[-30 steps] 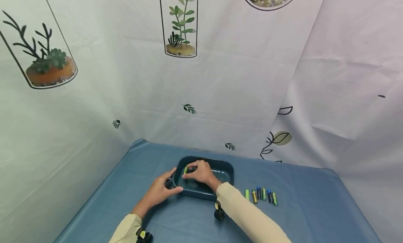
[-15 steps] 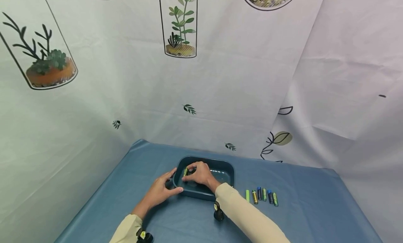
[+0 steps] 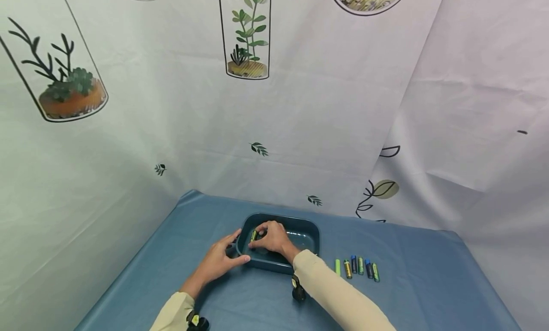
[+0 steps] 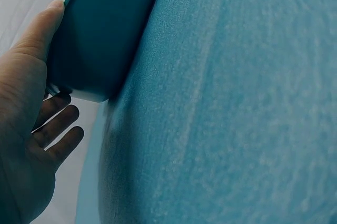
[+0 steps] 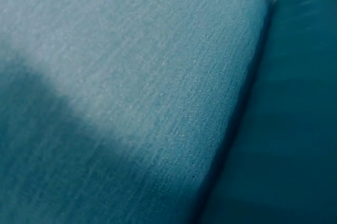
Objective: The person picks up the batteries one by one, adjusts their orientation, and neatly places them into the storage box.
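Observation:
A dark teal rectangular baking dish (image 3: pixel 300 219) stands on the blue cloth. My left hand (image 3: pixel 218 260) holds its left end, thumb against the near corner and forefinger by the handle. In the left wrist view the thumb presses the dish wall (image 4: pixel 105 29), while other fingers of the left hand (image 4: pixel 23 92) hang loosely below. Inside the dish, my right hand (image 3: pixel 274 237) pinches a small green battery (image 3: pixel 254 235) between thumb and fingers at the left side. The right wrist view shows the dish's outer side (image 5: pixel 284 113); the right hand's grip is hidden there.
Right of the dish, several batteries lie side by side in a loose row, among them a plain green one (image 3: pixel 337 267), a gold-and-black one (image 3: pixel 348 269) and a dark blue one (image 3: pixel 353 264). A printed white curtain (image 3: pixel 206 130) hangs behind the table (image 3: pixel 420 274).
The right hand, with the battery, has dropped very slightly within the dish. The left hand keeps its place at the dish, and the row of batteries lies as before.

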Demonstrator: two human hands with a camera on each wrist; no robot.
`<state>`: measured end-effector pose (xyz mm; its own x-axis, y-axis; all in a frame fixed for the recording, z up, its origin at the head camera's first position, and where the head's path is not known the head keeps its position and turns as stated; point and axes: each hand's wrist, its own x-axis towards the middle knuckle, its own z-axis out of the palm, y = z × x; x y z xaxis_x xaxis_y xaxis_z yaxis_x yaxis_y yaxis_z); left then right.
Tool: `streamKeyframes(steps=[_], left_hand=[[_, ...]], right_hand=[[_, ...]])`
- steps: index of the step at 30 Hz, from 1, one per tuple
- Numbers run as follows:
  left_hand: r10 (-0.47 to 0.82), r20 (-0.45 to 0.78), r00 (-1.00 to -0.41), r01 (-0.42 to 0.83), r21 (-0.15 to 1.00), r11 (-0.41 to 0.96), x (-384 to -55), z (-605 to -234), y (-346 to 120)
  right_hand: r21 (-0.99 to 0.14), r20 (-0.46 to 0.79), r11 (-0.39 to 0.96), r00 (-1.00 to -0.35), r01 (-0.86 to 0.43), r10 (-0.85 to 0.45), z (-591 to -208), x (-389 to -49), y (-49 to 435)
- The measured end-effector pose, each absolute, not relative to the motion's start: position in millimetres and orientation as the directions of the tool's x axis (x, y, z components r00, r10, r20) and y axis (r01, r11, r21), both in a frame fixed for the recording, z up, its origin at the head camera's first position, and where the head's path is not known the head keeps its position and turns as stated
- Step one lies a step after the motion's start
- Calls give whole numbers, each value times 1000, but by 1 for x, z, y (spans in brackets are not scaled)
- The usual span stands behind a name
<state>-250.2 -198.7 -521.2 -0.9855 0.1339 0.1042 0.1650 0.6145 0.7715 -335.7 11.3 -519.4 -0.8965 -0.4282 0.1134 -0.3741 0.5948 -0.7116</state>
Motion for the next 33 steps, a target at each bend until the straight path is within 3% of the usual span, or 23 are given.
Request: streamKeyframes(steps=[33], left_hand=[[157, 133, -979, 203, 756, 622, -249, -525, -199]], right_hand=[[-625, 107, 668, -892, -403, -439, -521, -332, 10]])
